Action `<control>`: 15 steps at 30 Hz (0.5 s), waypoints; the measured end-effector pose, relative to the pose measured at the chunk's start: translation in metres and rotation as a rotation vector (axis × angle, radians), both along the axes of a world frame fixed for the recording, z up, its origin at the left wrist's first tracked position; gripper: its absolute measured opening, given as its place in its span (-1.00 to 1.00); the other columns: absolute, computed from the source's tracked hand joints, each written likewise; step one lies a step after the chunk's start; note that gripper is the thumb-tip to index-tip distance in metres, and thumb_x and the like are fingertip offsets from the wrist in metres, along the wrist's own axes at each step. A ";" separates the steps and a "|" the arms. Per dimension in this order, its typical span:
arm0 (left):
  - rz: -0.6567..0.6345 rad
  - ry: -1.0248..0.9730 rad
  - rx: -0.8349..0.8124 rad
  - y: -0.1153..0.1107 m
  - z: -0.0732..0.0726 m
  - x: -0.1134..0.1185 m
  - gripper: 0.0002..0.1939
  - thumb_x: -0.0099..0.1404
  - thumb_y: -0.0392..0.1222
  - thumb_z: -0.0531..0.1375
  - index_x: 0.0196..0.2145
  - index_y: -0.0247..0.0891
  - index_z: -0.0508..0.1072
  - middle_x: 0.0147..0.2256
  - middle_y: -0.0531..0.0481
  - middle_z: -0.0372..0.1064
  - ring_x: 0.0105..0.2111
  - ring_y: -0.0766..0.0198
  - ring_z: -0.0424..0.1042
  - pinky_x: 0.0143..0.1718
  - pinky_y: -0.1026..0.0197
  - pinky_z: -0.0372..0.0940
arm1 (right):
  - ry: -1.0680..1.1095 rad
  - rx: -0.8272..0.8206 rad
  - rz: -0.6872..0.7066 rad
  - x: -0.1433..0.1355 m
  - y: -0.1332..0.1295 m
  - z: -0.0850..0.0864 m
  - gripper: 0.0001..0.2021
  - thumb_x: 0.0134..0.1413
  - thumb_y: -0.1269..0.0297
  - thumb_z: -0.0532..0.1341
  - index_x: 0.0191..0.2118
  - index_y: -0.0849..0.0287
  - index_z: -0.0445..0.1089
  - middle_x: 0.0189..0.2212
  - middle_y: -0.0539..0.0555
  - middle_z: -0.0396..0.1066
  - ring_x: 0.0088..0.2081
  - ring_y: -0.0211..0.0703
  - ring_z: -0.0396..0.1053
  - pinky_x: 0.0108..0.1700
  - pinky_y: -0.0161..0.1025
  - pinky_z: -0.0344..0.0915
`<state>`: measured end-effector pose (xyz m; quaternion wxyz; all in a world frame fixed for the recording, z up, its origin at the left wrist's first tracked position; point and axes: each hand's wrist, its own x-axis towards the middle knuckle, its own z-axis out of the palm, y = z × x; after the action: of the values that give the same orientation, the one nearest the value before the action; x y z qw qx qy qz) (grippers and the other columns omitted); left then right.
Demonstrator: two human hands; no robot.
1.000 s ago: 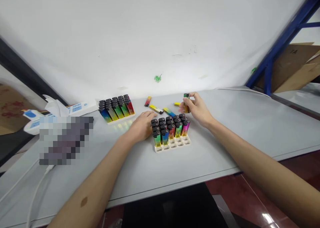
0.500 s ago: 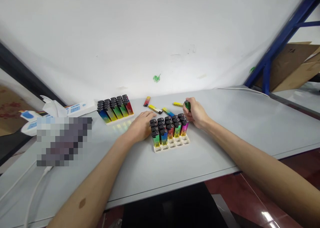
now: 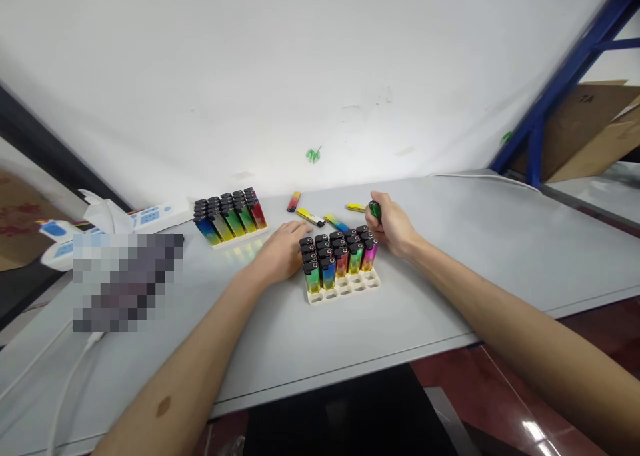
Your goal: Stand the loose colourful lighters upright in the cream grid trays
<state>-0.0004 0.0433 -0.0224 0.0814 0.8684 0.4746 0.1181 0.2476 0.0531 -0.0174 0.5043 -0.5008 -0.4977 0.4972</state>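
A white tray (image 3: 345, 291) on the grey table holds several upright lighters with black tops; its front row has bare slots at the right. My left hand (image 3: 286, 251) rests at the tray's left side, fingers curled behind the lighters, so whether it grips anything is hidden. My right hand (image 3: 391, 224), behind the tray's right end, is closed round a green lighter (image 3: 375, 209). Behind the tray lie a red-yellow lighter (image 3: 294, 201), a yellow lighter (image 3: 310, 217), a blue-yellow lighter (image 3: 336, 223) and another yellow lighter (image 3: 355, 207).
A second tray (image 3: 240, 236) full of lighters stands at the back left. Further left are a power strip (image 3: 155, 215), a pixelated dark object (image 3: 133, 283) and white cables. The white wall (image 3: 310, 76) closes off the back; a blue frame (image 3: 565, 76) rises at the right.
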 end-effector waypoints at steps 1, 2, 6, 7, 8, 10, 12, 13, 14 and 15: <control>0.000 0.002 -0.004 0.000 0.001 0.000 -0.44 0.20 -0.38 0.15 0.18 -0.29 0.34 0.25 -0.25 0.26 0.29 -0.04 0.21 0.29 -0.07 0.20 | -0.004 0.008 0.005 0.000 0.000 0.000 -0.47 0.25 -0.03 0.00 -0.69 0.10 0.02 -0.74 -0.12 -0.17 -0.69 -0.37 -0.22 -0.62 -0.26 -0.27; 0.002 0.001 -0.006 -0.001 0.001 0.001 -0.44 0.20 -0.38 0.15 0.18 -0.29 0.34 0.26 -0.25 0.26 0.29 -0.05 0.21 0.29 -0.08 0.20 | -0.002 0.019 0.007 0.000 0.000 0.000 -0.49 0.25 0.02 0.00 -0.69 0.10 0.02 -0.74 -0.11 -0.17 -0.69 -0.36 -0.22 -0.62 -0.26 -0.26; 0.013 -0.001 -0.010 -0.002 0.003 0.002 -0.44 0.20 -0.38 0.16 0.18 -0.31 0.35 0.25 -0.27 0.27 0.28 -0.06 0.23 0.29 -0.08 0.20 | 0.035 0.030 -0.015 0.001 0.000 0.002 -0.53 0.23 0.08 -0.02 -0.69 0.08 0.01 -0.76 -0.11 -0.17 -0.69 -0.35 -0.23 -0.63 -0.26 -0.25; 0.016 0.003 -0.012 -0.002 0.003 0.002 -0.44 0.19 -0.38 0.16 0.18 -0.32 0.34 0.25 -0.27 0.27 0.28 -0.06 0.23 0.29 -0.08 0.20 | 0.039 0.025 -0.026 0.001 0.000 0.002 -0.53 0.23 0.06 -0.01 -0.69 0.08 0.00 -0.76 -0.11 -0.17 -0.69 -0.34 -0.23 -0.62 -0.26 -0.25; 0.018 0.007 -0.015 -0.002 0.003 0.002 -0.43 0.19 -0.39 0.16 0.18 -0.33 0.34 0.25 -0.28 0.27 0.28 -0.05 0.22 0.29 -0.07 0.19 | 0.038 0.020 -0.033 0.001 0.000 0.002 -0.52 0.24 0.03 -0.01 -0.68 0.07 0.00 -0.76 -0.12 -0.17 -0.69 -0.34 -0.24 -0.62 -0.26 -0.25; 0.015 0.011 -0.015 -0.002 0.003 0.002 -0.44 0.20 -0.38 0.16 0.18 -0.33 0.33 0.25 -0.27 0.27 0.28 -0.04 0.22 0.30 -0.06 0.19 | 0.035 0.013 -0.036 0.000 0.000 0.003 -0.48 0.25 -0.08 -0.02 -0.67 0.07 0.02 -0.74 -0.12 -0.17 -0.68 -0.34 -0.23 -0.61 -0.26 -0.23; 0.009 0.012 -0.010 -0.002 0.003 0.002 -0.44 0.21 -0.38 0.15 0.18 -0.32 0.33 0.25 -0.26 0.27 0.28 -0.04 0.22 0.30 -0.06 0.18 | 0.038 0.029 -0.025 0.000 -0.001 0.005 -0.45 0.25 -0.19 -0.03 -0.62 0.10 0.14 -0.71 -0.11 -0.09 -0.67 -0.32 -0.15 -0.60 -0.26 -0.17; 0.009 0.012 -0.010 -0.002 0.004 0.002 -0.44 0.20 -0.38 0.15 0.18 -0.32 0.33 0.25 -0.26 0.27 0.28 -0.04 0.22 0.29 -0.06 0.19 | 0.033 0.049 -0.015 0.001 -0.001 0.006 -0.44 0.25 -0.23 -0.03 -0.57 0.11 0.22 -0.68 -0.09 -0.01 -0.65 -0.31 -0.08 -0.59 -0.26 -0.09; 0.011 0.009 -0.011 -0.002 0.004 0.002 -0.45 0.20 -0.38 0.15 0.17 -0.31 0.34 0.25 -0.26 0.27 0.28 -0.04 0.22 0.29 -0.06 0.19 | 0.022 0.075 0.001 0.002 -0.002 0.007 -0.44 0.24 -0.26 0.00 -0.51 0.13 0.30 -0.64 -0.06 0.08 -0.61 -0.29 0.02 -0.55 -0.26 0.00; 0.015 0.006 -0.014 -0.002 0.004 0.003 -0.45 0.20 -0.38 0.16 0.17 -0.31 0.34 0.25 -0.26 0.27 0.28 -0.05 0.22 0.29 -0.07 0.20 | 0.003 0.104 0.024 0.005 -0.001 0.009 -0.46 0.22 -0.26 0.04 -0.45 0.14 0.37 -0.58 -0.03 0.17 -0.55 -0.26 0.11 -0.49 -0.26 0.09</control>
<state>0.0022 0.0412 -0.0181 0.0852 0.8645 0.4824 0.1125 0.2522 0.0516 -0.0089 0.5244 -0.4672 -0.5278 0.4776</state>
